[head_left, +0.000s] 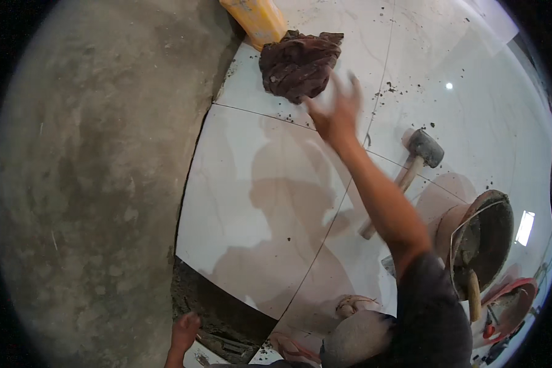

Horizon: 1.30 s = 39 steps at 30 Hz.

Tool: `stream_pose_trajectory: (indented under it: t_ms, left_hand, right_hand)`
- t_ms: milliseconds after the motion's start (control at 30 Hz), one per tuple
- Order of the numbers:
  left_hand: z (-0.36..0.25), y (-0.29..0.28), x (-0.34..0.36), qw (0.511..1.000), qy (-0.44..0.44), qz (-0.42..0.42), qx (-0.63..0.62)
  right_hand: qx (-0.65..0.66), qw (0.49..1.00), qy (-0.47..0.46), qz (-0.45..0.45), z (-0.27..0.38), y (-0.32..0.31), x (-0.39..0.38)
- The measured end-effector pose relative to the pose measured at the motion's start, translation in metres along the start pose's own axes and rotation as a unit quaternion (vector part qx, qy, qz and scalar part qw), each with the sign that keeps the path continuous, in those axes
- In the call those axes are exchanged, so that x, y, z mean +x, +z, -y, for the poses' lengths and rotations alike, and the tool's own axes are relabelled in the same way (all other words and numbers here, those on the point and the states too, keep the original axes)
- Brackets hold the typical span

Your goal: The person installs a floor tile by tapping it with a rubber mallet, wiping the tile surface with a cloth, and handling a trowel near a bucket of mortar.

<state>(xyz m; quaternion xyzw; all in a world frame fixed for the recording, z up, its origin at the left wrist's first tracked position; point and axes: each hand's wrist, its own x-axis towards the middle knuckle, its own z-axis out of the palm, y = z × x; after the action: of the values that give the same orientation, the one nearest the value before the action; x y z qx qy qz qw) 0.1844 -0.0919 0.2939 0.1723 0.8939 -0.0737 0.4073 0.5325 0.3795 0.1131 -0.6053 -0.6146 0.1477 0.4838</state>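
Note:
My right arm stretches far forward, and my right hand (338, 113) is blurred, its fingers spread, holding nothing that I can see. It hovers at the right edge of a crumpled dark brown cloth (300, 64); whether a fingertip touches it is unclear. The cloth lies bunched on white floor tiles (257, 178). At the lower left, my left hand (185, 331) is curled closed beside a dark uncovered strip (218, 306) at the tile's near edge. What it grips, if anything, is hidden.
A yellow container (257, 21) stands behind the cloth. Right of my forearm lies a rubber mallet (424, 149). A mortar-stained bucket (500, 239) is tipped toward me, near a red-rimmed basin (527, 288). Bare concrete (98, 172) borders the tiles on the left. Crumbs of debris dot the tiles.

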Motion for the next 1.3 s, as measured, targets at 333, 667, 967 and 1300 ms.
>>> stream_pose_trajectory:
  t_ms: [333, 667, 967, 1300]
  left_hand:
    - [-0.008, 0.055, -0.086, 0.988, 0.064, 0.095, 0.103]
    - [-0.016, 0.061, -0.121, 0.978, 0.2, 0.051, 0.021]
    - [-0.013, 0.058, -0.156, 0.978, 0.176, 0.044, 0.102]
    - [-0.005, 0.049, -0.165, 0.983, 0.166, 0.068, 0.028]
  right_hand:
    - [-0.294, 0.894, -0.114, 0.318, -0.006, 0.097, 0.052]
    - [0.044, 0.714, -0.103, 0.691, 0.048, -0.074, -0.261]
    - [0.163, 0.705, -0.259, 0.639, 0.019, -0.142, -0.077]
    - [-0.348, 0.884, 0.128, 0.286, -0.006, -0.028, -0.052]
